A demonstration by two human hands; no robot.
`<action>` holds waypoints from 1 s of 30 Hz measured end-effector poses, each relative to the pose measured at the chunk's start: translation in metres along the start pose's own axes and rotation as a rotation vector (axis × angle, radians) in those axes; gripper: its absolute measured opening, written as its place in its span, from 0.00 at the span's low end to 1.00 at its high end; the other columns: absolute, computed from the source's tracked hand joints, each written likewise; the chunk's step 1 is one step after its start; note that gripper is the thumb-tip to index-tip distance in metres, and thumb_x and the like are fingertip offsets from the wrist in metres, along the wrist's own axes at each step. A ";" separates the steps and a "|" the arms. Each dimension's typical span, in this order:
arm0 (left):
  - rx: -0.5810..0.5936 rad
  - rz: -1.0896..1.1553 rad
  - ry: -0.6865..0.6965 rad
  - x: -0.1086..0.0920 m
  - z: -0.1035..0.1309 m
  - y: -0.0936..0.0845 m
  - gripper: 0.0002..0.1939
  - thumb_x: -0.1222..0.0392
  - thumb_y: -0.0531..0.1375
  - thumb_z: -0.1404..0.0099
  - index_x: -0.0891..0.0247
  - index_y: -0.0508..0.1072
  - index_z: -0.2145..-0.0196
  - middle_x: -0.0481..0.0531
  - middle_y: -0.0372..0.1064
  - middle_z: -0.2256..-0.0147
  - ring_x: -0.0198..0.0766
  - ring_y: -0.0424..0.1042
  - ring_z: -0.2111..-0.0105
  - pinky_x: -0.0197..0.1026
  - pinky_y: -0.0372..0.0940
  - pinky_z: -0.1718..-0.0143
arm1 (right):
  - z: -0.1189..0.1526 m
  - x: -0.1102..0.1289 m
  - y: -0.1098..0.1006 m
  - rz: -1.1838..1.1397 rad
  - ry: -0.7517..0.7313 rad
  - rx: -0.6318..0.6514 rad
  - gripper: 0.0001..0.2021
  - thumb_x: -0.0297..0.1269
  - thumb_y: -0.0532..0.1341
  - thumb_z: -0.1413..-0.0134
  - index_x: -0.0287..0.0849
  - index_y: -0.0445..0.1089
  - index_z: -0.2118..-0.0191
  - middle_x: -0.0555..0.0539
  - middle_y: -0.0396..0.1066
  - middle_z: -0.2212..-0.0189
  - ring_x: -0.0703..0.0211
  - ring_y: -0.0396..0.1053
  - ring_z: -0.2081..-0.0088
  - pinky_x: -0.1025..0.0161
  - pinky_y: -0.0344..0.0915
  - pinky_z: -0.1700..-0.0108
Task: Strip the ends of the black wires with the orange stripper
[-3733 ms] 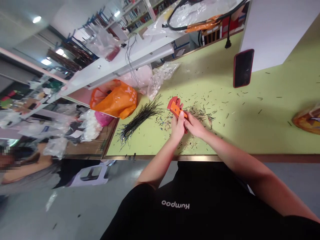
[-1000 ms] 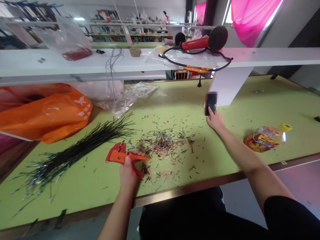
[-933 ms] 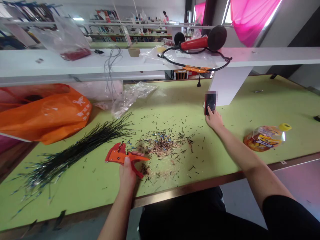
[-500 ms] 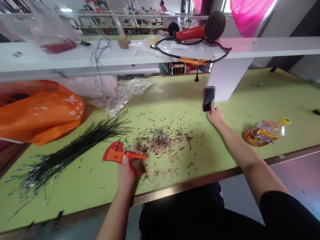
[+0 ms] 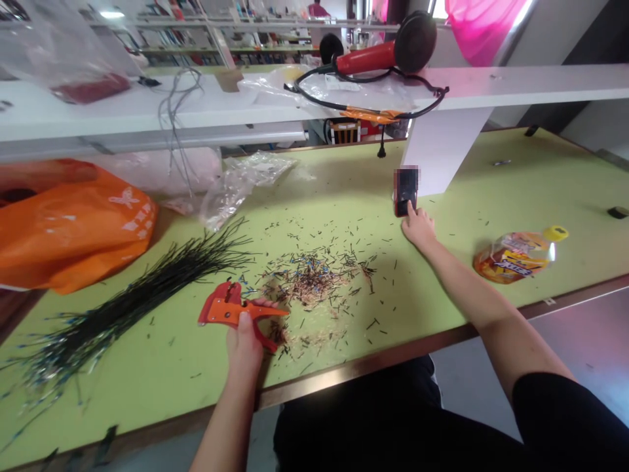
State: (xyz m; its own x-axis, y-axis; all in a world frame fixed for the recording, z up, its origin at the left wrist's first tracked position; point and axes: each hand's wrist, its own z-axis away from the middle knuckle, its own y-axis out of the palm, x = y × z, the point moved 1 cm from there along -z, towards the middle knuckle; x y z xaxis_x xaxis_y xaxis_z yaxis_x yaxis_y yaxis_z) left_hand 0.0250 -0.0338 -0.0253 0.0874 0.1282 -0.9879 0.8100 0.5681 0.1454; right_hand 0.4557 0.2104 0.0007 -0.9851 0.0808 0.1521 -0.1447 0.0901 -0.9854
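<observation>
My left hand [image 5: 244,337] is closed around the handles of a red and orange wire stripper [image 5: 230,312], its nose pointing right over the green table. My right hand [image 5: 419,226] reaches forward with the index finger stretched out onto the lower screen of a phone [image 5: 406,190]; it does not grip the phone. The phone leans upright against a white shelf support [image 5: 442,151]. Between my hands lies a scattered heap of black, blue and copper-coloured wire scraps [image 5: 314,278]. A bundle of black wires [image 5: 142,295] lies to the left of the stripper.
An orange bag [image 5: 73,226] and clear plastic wrap [image 5: 246,183] lie at the left. A bottle with a yellow cap [image 5: 514,257] rests on its side at the right. Above, a white shelf [image 5: 275,108] holds a red corded tool [image 5: 366,59]. A person [image 5: 318,9] appears far back.
The whole view has shifted slightly. My right fingertip has moved a little to the left on the phone's screen. My left hand still holds the wire stripper in the same place.
</observation>
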 end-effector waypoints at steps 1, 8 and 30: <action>-0.002 -0.005 -0.007 -0.001 0.001 0.000 0.33 0.25 0.67 0.42 0.61 0.78 0.64 0.54 0.79 0.65 0.47 0.81 0.65 0.50 0.78 0.56 | -0.001 0.003 -0.001 -0.006 -0.013 -0.002 0.36 0.42 0.46 0.27 0.34 0.45 0.20 0.24 0.66 0.39 0.32 0.66 0.42 0.40 0.63 0.42; 0.024 -0.005 0.012 0.000 -0.001 -0.002 0.32 0.25 0.67 0.41 0.60 0.79 0.64 0.54 0.79 0.66 0.46 0.81 0.65 0.47 0.78 0.57 | -0.006 0.023 0.001 0.012 -0.068 -0.009 0.36 0.41 0.47 0.28 0.36 0.43 0.19 0.25 0.67 0.41 0.32 0.66 0.41 0.42 0.62 0.43; 0.018 -0.098 0.023 0.001 0.000 -0.002 0.30 0.27 0.63 0.40 0.59 0.77 0.64 0.55 0.79 0.66 0.51 0.81 0.65 0.55 0.79 0.55 | 0.001 0.000 0.011 0.033 -0.005 0.035 0.36 0.41 0.47 0.28 0.34 0.45 0.20 0.24 0.67 0.39 0.31 0.66 0.40 0.39 0.63 0.41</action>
State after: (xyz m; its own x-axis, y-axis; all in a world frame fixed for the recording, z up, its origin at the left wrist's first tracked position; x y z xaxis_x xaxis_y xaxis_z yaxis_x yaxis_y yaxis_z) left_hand 0.0236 -0.0347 -0.0265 -0.0058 0.0921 -0.9957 0.8243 0.5641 0.0474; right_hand 0.4537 0.2102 -0.0101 -0.9897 0.0784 0.1196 -0.1157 0.0529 -0.9919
